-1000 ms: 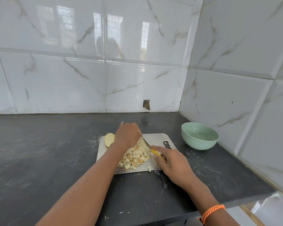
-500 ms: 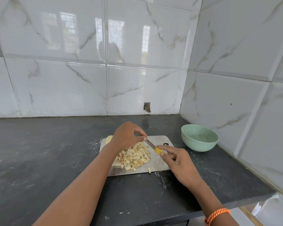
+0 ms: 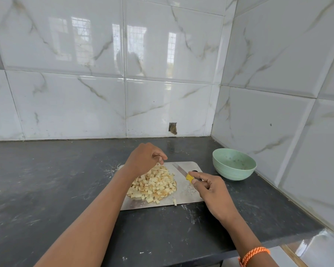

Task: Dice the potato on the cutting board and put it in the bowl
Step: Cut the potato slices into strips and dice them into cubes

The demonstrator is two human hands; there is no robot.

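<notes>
A heap of diced potato (image 3: 154,185) lies on the left half of the steel cutting board (image 3: 189,198). My left hand (image 3: 144,158) hovers just above the far side of the heap, fingers curled and fingertips close together; whether they pinch a piece is unclear. My right hand (image 3: 210,191) holds the knife (image 3: 189,178) by its yellow handle, the blade lying low over the bare right part of the board and pointing away to the left. One stray potato stick (image 3: 175,202) sits at the board's near edge. The mint green bowl (image 3: 232,174) stands to the right of the board.
The dark stone counter (image 3: 56,189) ends at tiled walls at the back and on the right, forming a corner behind the bowl. Its front edge runs close beneath my right wrist. Starch smears mark the counter around the board.
My left hand has lifted off the heap and away from the blade. The right hand has drawn the knife to the right, clear of the diced potato.
</notes>
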